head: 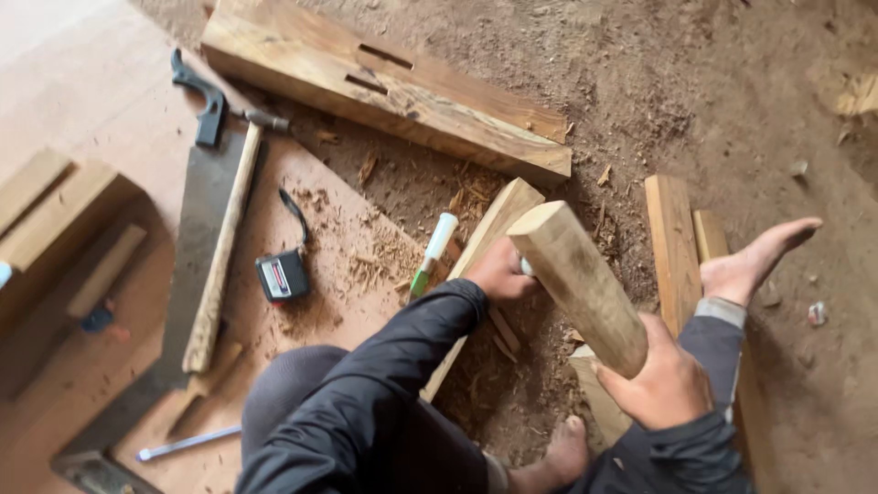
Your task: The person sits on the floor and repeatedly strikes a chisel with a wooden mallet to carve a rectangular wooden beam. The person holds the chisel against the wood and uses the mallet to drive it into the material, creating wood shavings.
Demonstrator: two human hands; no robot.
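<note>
My right hand (663,380) is shut around the lower end of a thick wooden club (576,284), which is raised and tilted up to the left. Just under the club's head, my left hand (501,273) grips a small tool with a pale end; most of it is hidden in the fist. That hand rests on a narrow light wooden strip (489,229) lying on sawdust. A chisel with a white and green handle (432,254) lies loose just left of the strip.
A heavy beam with two slots (384,87) lies at the top. A hand saw (206,201), a wooden-handled hammer (219,265) and a tape measure (282,274) lie to the left. Planks (672,247) and my bare foot (759,261) are on the right.
</note>
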